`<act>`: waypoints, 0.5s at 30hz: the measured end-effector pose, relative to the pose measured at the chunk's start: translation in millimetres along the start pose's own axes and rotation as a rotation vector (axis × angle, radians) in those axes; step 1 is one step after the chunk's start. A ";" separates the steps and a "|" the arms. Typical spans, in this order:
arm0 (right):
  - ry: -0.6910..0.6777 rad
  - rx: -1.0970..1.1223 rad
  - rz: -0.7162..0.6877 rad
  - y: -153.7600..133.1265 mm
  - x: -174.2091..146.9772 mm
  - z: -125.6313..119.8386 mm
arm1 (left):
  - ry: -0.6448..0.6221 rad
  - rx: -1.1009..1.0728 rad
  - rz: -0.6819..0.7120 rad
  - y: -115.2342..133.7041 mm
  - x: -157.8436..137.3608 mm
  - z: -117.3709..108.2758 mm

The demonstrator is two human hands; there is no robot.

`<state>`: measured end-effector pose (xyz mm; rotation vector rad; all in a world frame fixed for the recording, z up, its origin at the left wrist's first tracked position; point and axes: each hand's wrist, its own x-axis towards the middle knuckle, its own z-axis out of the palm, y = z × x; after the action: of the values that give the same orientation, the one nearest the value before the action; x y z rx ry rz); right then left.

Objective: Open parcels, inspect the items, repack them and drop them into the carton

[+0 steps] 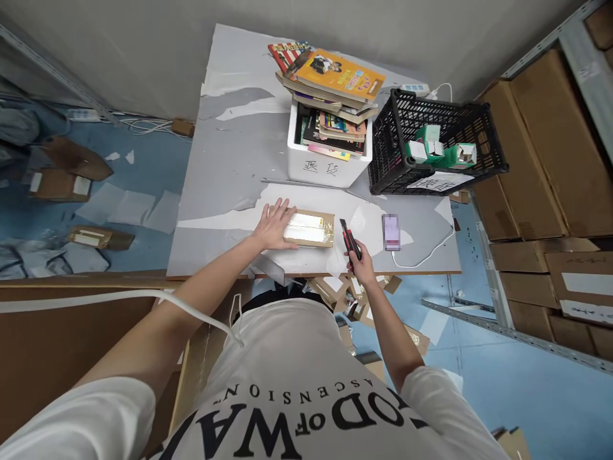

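Note:
A small taped cardboard box [328, 237] with a white label on top lies flat on the grey table. My left hand [274, 227] is laid over the box's left end, gripping it with the thumb along the near side and the other fingers spread toward the far side. To the right of the box, my right hand [361, 262] is closed around a black and red utility knife [351, 241]. The knife's tip points away from me and sits apart from the box. A phone [391, 232] on a white cable lies further right.
Behind the box stands a white bin [316, 171] piled with books [340, 75]. A black plastic crate [393, 169] beside it holds several green and white cartons [457, 155]. Large cardboard boxes [560, 140] fill the right-hand shelving. Opened packaging [330, 291] litters the floor below the table's near edge.

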<state>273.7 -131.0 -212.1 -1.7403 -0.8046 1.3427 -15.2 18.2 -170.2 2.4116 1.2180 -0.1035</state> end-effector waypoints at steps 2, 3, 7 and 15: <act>-0.037 0.003 0.019 3.5 -7.9 1.6 | -0.052 0.065 0.026 3.7 6.2 5.4; -0.050 0.012 0.024 3.9 -10.2 3.3 | -0.059 0.085 0.023 4.5 7.5 8.4; -0.067 0.030 0.015 0.2 -13.2 9.4 | -0.014 0.095 0.016 3.2 6.1 17.0; -0.086 -0.134 -0.007 -20.0 -14.0 -3.2 | 0.050 0.054 0.001 6.2 5.2 19.6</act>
<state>273.0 -133.5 -187.6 -1.7900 -0.9672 1.3940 -4.8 10.8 -187.2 2.4750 1.2511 -0.0777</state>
